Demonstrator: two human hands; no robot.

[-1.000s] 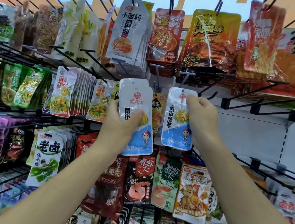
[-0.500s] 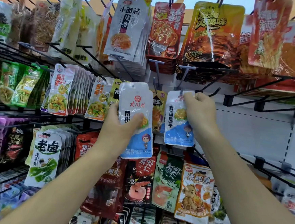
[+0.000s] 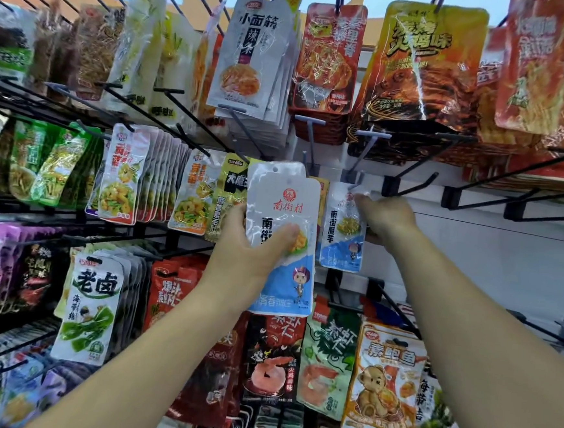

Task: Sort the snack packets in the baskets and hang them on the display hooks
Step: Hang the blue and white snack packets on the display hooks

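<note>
While left grip (image 3: 247, 251) clutches white-blue packet stack (image 3: 284, 193), thumb across front, right grip (image 3: 388, 219) pinches top of single packet (image 3: 339, 238), at stack's 3 o'clock, grey hook (image 3: 362, 152) at its 12 o'clock.

Bright, even store light; glare streaks the glossy orange packet (image 3: 424, 66). Wide-angle bending curves the edges, the left side smears, and the right hand (image 3: 386, 218) is motion-blurred.

White-blue packet stack (image 3: 280, 234) upright; single packet (image 3: 341, 232) top at grey hook (image 3: 360, 159).
</note>
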